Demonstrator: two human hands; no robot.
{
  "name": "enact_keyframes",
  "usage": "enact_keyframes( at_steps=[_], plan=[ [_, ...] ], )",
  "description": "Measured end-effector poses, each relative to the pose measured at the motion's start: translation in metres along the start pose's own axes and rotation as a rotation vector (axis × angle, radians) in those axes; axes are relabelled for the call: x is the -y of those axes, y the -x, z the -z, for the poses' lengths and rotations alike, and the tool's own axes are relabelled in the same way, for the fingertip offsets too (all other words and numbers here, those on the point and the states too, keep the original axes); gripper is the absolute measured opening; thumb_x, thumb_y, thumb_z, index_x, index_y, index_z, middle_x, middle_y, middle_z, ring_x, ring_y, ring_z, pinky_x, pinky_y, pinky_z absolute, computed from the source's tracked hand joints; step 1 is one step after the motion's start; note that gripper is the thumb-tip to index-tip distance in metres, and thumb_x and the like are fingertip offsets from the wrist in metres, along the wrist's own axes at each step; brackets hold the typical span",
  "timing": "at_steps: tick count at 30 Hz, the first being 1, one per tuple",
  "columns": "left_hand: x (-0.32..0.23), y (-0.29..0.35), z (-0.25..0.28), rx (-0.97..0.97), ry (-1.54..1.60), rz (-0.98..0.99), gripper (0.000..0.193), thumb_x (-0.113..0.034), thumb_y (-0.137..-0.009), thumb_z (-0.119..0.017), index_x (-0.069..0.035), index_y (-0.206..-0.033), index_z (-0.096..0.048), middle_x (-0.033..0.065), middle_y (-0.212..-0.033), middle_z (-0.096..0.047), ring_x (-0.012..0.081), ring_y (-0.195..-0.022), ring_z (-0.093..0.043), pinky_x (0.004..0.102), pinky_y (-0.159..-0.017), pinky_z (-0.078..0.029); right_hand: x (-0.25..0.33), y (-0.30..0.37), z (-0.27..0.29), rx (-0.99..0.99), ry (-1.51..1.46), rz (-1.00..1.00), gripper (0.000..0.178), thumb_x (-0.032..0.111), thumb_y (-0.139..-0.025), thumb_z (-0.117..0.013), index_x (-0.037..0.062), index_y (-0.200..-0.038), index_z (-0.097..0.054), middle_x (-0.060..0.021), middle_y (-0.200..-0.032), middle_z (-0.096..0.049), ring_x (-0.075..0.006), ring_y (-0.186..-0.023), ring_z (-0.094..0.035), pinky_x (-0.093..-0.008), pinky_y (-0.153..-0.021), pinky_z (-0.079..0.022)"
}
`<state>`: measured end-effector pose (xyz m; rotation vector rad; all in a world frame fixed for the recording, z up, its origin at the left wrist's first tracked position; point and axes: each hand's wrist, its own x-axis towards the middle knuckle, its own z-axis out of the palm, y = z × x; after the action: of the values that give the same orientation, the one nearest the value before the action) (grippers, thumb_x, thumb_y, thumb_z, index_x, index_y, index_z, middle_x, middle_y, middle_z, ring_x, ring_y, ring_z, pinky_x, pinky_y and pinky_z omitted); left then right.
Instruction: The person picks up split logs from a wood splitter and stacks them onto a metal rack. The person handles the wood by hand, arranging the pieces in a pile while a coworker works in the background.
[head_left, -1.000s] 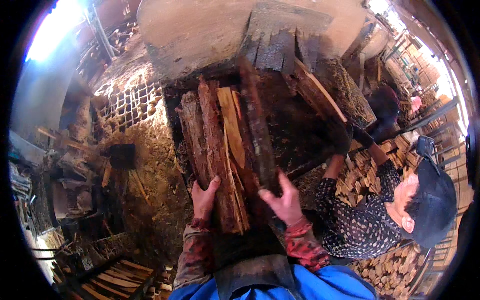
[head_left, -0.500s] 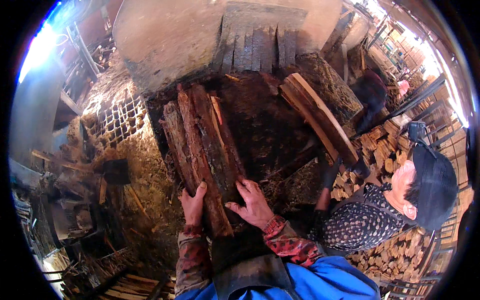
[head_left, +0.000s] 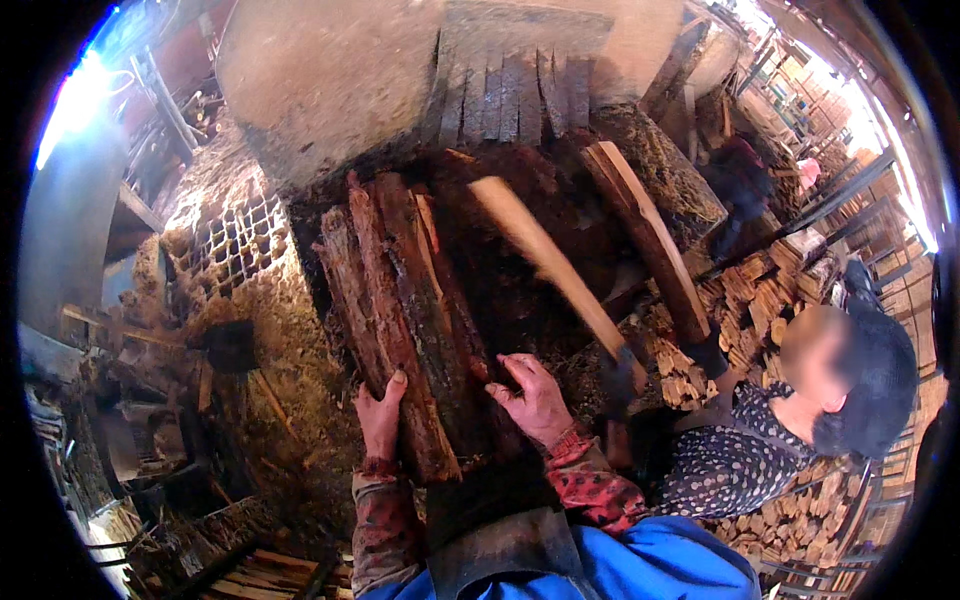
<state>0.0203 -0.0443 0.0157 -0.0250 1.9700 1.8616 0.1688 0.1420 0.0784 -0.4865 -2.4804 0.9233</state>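
Several long bark-covered wood slabs lie side by side in front of me on a dark machine bed. My left hand is closed on the near left edge of the slabs, thumb on top of the bark. At their near right edge is my right hand, its fingers apart and the thumb by the side of the outermost slab. To the right, a co-worker's dark-gloved hand holds a pale split board. The co-worker's other gloved hand is on a thicker piece of wood farther right.
Dark hanging strips cover an opening in the machine's tan housing ahead. The co-worker in a black cap stands close on my right, before stacked split wood. Sawdust and a metal grid lie at left.
The co-worker has separated the pale board from the thicker piece and moved it left toward my slabs. My right hand has shifted right, off the top of the slabs to their edge.
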Motion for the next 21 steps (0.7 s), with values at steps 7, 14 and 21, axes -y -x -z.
enact_keyframes(
  at_steps=[7,14,21],
  plan=[
    [0.031,-0.014,0.001,-0.049,-0.172,0.102,0.112,-0.065,-0.064,-0.071,0.015,-0.133,-0.033,0.028,-0.134,-0.041,0.0342,-0.124,-0.041,0.0385,-0.103,-0.032,-0.015,-0.032,0.022,-0.121,0.125,-0.011,0.041,0.008,-0.075,-0.07,-0.0044,-0.112,-0.056,-0.0178,-0.109,-0.055,-0.035,-0.098,-0.057,-0.038,-0.083,-0.048],
    [-0.003,0.001,-0.006,-0.032,0.0,0.049,0.081,-0.044,-0.073,-0.076,0.011,-0.123,-0.045,0.0172,-0.12,-0.056,0.0247,-0.107,-0.054,0.0346,-0.093,-0.041,-0.102,-0.065,0.013,-0.085,0.712,-0.111,0.051,0.026,-0.071,-0.075,0.007,-0.116,-0.057,-0.0127,-0.122,-0.046,-0.0341,-0.113,-0.045,-0.0492,-0.09,-0.041],
    [-0.024,0.011,-0.005,-0.067,-0.02,0.048,0.066,-0.038,-0.074,-0.078,0.005,-0.117,-0.051,0.0121,-0.112,-0.06,0.0212,-0.098,-0.058,0.0331,-0.087,-0.046,-0.125,-0.081,0.02,0.064,0.669,-0.131,0.035,0.025,-0.079,-0.064,0.0142,-0.113,-0.06,-0.0088,-0.111,-0.052,-0.032,-0.1,-0.052,-0.0452,-0.085,-0.044]
  ],
)
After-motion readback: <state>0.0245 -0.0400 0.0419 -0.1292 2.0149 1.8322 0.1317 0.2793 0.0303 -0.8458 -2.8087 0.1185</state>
